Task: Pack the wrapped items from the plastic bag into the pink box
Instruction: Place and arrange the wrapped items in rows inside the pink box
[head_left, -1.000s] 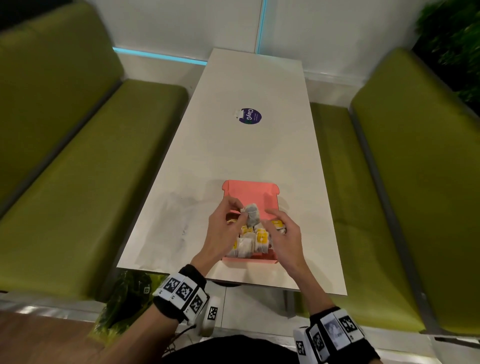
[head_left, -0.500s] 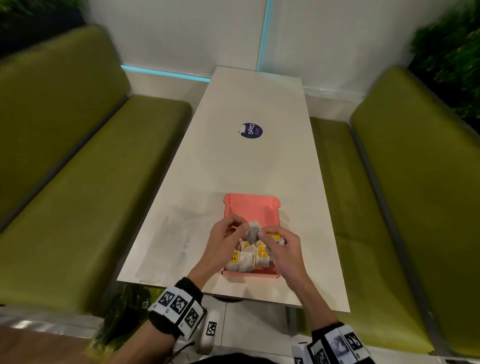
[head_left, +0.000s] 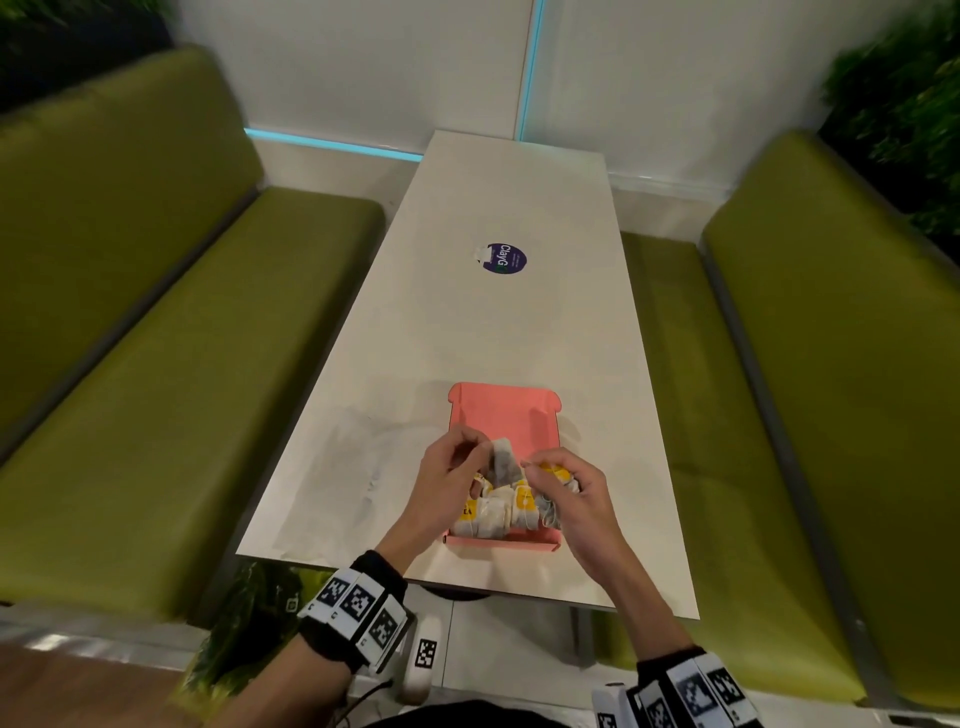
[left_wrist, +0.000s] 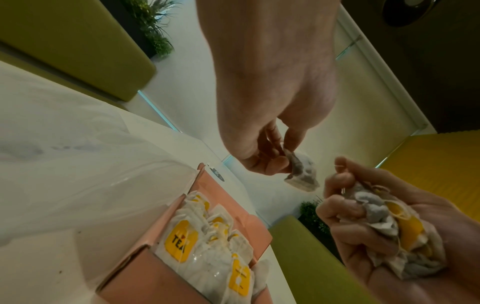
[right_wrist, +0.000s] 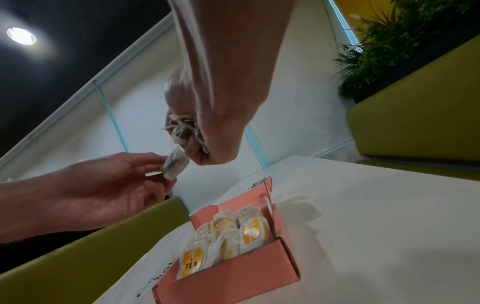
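Observation:
The pink box (head_left: 498, 544) lies open near the table's front edge, its lid (head_left: 503, 410) flat behind it. Several wrapped tea bags with yellow labels (head_left: 493, 512) stand in rows inside. Over the box my left hand (head_left: 480, 452) pinches a single tea bag (head_left: 504, 460) between thumb and fingers. Just to its right, my right hand (head_left: 540, 470) grips a crumpled bunch of tea bags (head_left: 558, 475); its curled fingers (left_wrist: 340, 207) and the bunch (left_wrist: 397, 226) show in the left wrist view. The clear plastic bag (head_left: 384, 447) lies flat on the table left of the box.
The long white table (head_left: 519, 322) carries a round purple sticker (head_left: 503, 259) farther back. Green benches (head_left: 171, 364) flank both sides, and a white wall closes the far end. Plants (head_left: 904, 104) stand behind the right bench.
The head camera has tilted up, so the box sits lower in frame. Both hands stay over the box; the left hand's single tea bag now stands slightly apart from the right hand's bunch.

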